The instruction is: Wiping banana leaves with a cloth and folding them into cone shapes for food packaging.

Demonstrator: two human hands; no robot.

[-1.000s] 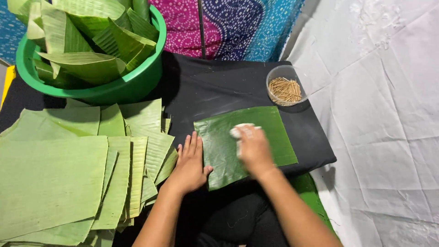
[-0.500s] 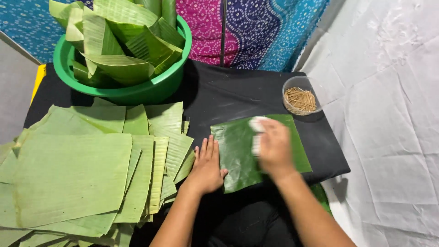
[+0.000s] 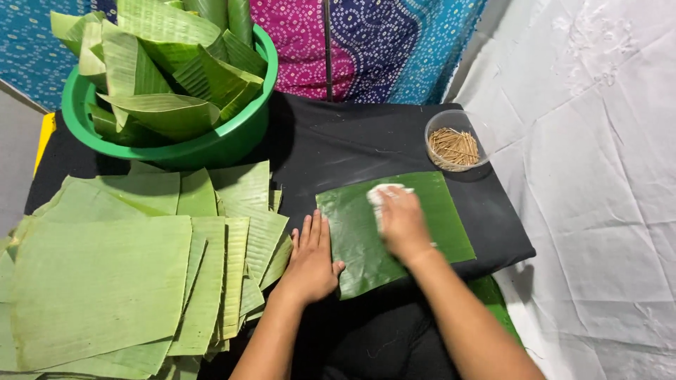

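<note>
A dark green banana leaf piece (image 3: pixel 443 214) lies flat on the black table (image 3: pixel 352 144). My right hand (image 3: pixel 401 225) presses a small white cloth (image 3: pixel 382 191) onto the leaf's upper middle. My left hand (image 3: pixel 310 260) lies flat, fingers together, on the leaf's left edge and holds it down. To the left of that hand spreads a stack of paler cut leaf pieces (image 3: pixel 127 274).
A green basin (image 3: pixel 211 144) full of folded leaves stands at the back left. A small clear bowl of thin wooden sticks (image 3: pixel 454 144) sits at the back right of the table. White cloth (image 3: pixel 598 176) covers the right side; patterned fabric hangs behind.
The view has shifted a little. My right hand with the cloth has slid slightly across the leaf; my left hand stays flat at the leaf's edge.
</note>
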